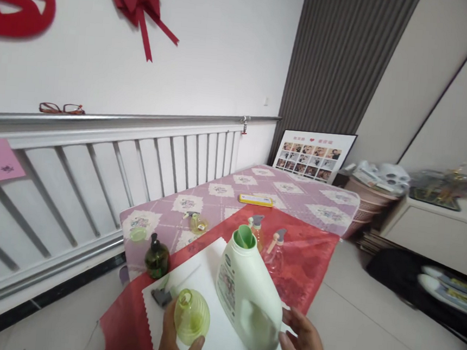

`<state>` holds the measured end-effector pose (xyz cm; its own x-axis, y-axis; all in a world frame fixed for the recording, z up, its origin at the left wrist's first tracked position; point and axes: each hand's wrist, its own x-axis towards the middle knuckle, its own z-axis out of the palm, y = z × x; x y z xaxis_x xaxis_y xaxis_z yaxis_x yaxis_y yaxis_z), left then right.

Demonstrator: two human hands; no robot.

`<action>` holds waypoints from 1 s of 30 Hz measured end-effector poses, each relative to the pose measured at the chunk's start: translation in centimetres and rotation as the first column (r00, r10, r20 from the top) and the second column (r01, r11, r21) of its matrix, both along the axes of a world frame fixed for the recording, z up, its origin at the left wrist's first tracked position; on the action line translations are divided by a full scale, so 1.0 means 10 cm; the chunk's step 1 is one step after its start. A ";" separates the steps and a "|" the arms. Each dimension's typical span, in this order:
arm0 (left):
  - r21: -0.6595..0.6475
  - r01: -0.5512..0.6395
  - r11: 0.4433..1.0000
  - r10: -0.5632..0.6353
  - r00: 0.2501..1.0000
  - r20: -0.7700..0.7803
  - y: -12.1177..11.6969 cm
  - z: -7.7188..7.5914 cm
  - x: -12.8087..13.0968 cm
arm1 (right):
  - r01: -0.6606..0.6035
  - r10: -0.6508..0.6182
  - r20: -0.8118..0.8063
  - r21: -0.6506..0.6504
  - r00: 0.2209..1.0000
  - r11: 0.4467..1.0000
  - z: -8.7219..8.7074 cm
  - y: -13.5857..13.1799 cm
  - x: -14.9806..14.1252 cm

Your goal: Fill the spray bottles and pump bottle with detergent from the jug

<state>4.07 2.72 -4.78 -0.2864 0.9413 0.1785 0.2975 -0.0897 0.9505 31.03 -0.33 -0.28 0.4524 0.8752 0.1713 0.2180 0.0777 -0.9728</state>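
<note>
My left hand (175, 343) is wrapped round a small yellow-green ribbed bottle (191, 316) with its neck uncapped, held over a white sheet (205, 265). My right hand (304, 347) grips the base of a large pale green detergent jug (247, 293), which is tilted with its open green spout (245, 236) pointing up and away. A grey pump head (161, 297) lies on the white sheet just left of the small bottle.
The table has a red cloth (308, 258) over a pink patterned cloth (297, 194). On it stand a dark green pump bottle (156, 256), two clear pump bottles (274, 249), a small yellowish bottle (198, 223), a green cap (138, 235) and a yellow case (256, 200). A white railing runs along the left.
</note>
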 end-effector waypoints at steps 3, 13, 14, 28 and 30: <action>-0.038 0.026 0.999 -0.028 0.997 -0.066 0.09 -0.13 0.10 | -0.020 0.020 0.026 -0.033 0.999 0.999 0.04 0.19 -0.16; -0.057 0.103 0.993 -0.110 0.983 -0.147 0.10 -0.34 0.19 | -0.051 0.058 0.154 -0.045 0.986 0.998 0.78 0.48 -0.16; -0.057 0.111 0.992 -0.119 0.981 -0.154 0.10 -0.33 0.19 | -0.072 0.083 0.173 -0.067 0.981 0.995 0.89 0.47 -0.12; -0.126 0.070 0.990 -0.091 0.982 -0.168 0.05 -0.18 0.25 | -0.464 0.552 0.159 -0.383 0.819 0.799 2.01 0.39 0.53; -0.118 0.062 0.991 -0.081 0.984 -0.161 0.05 -0.20 0.24 | -0.520 0.618 0.131 -0.423 0.775 0.742 2.05 0.36 0.54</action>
<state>6.51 3.21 -6.74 -0.1934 0.9750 0.1094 0.4477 -0.0115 0.8941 36.44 3.32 20.19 -0.1653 0.9736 -0.1576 0.4778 -0.0608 -0.8764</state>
